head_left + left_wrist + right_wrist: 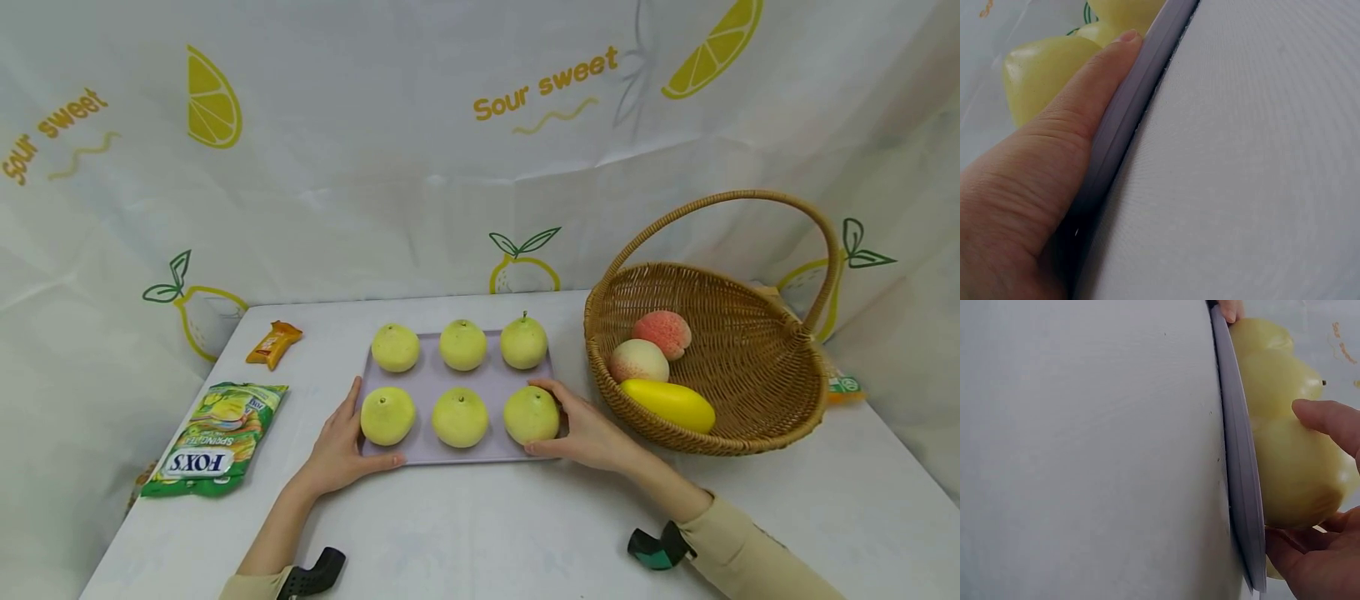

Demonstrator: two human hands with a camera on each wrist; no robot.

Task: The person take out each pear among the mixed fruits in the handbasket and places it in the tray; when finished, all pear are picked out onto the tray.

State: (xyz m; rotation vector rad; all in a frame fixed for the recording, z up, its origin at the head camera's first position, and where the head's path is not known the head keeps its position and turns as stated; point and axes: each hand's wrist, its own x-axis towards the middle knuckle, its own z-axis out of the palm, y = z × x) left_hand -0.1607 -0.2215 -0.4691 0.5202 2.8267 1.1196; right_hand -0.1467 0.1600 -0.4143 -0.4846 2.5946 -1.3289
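Observation:
A shallow lilac tray [426, 379] lies on the white table, with pale yellow pears on it in two rows of three. My right hand [581, 429] holds the near right pear [531, 414] between thumb and fingers. In the right wrist view that pear [1294, 472] sits low beside the tray's rim. At the tray's near left corner rests my left hand [340, 446], its fingers straight along the side and its thumb along the near rim. The left wrist view shows the thumb [1085, 90] on the rim; its other fingers are hidden there. Beside this hand is the near left pear [387, 416].
A wicker basket [757, 358] with a tall handle stands right of the tray, holding two peaches [639, 361] and a long yellow fruit [670, 404]. On the left lie a green FOX'S bag [217, 437] and a small orange packet [274, 344]. Another package [845, 387] is partly hidden behind the basket.

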